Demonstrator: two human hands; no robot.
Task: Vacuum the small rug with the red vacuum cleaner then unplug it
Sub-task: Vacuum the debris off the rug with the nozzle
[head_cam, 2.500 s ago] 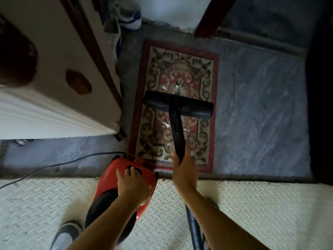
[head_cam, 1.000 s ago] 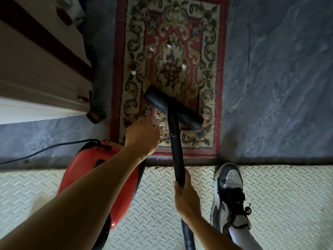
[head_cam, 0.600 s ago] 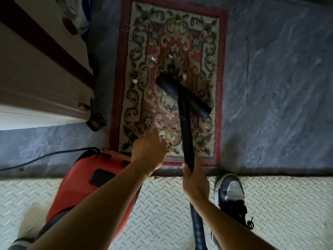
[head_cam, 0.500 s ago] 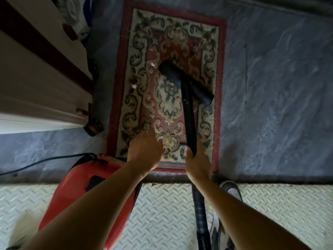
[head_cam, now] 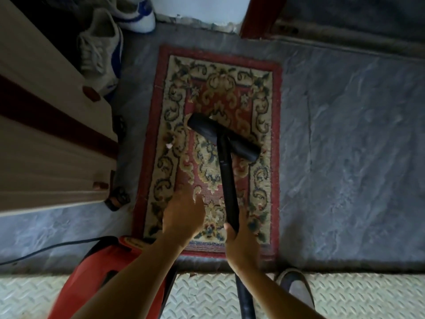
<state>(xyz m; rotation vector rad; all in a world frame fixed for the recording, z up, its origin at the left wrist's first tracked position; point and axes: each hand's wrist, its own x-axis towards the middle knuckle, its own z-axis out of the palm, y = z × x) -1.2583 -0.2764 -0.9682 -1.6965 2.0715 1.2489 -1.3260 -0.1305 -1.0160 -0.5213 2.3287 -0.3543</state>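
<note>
right hand (head_cam: 241, 242) wrapped round the black wand (head_cam: 227, 185). nozzle (head_cam: 224, 137) flat on the small rug (head_cam: 220, 88), angled across its middle. left hand (head_cam: 182, 217) above the rug's near end, fingers loose, holding nothing. red vacuum cleaner (head_cam: 96, 272) at the rug's near-left corner, cord (head_cam: 46, 248) running off left.

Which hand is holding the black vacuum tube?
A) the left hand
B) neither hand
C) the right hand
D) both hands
C: the right hand grips the tube, while the left hand is off it, open over the rug.
</note>
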